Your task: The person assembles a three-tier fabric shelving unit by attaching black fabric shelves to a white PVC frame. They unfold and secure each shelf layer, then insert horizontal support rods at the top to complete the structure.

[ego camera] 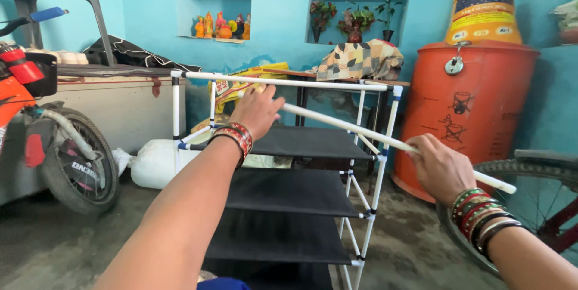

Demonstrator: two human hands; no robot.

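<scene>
A white-tube rack (385,145) with black fabric shelves (289,191) stands in front of me. Both hands grip one loose white rod (343,124) that slants across the rack's top. My left hand (257,109), with red bangles at the wrist, holds the rod's upper far end near the rack's back rail (283,81). Down at the right, outside the rack's corner post, my right hand (439,166) with several coloured bangles clasps the rod's lower end.
A large orange drum (475,103) with a sack on top stands at the right, a bicycle wheel (542,194) beside it. Left are a small bike (72,157), a white sack (153,163) and a grey chest (120,103). Blue wall niches hold figurines and plants.
</scene>
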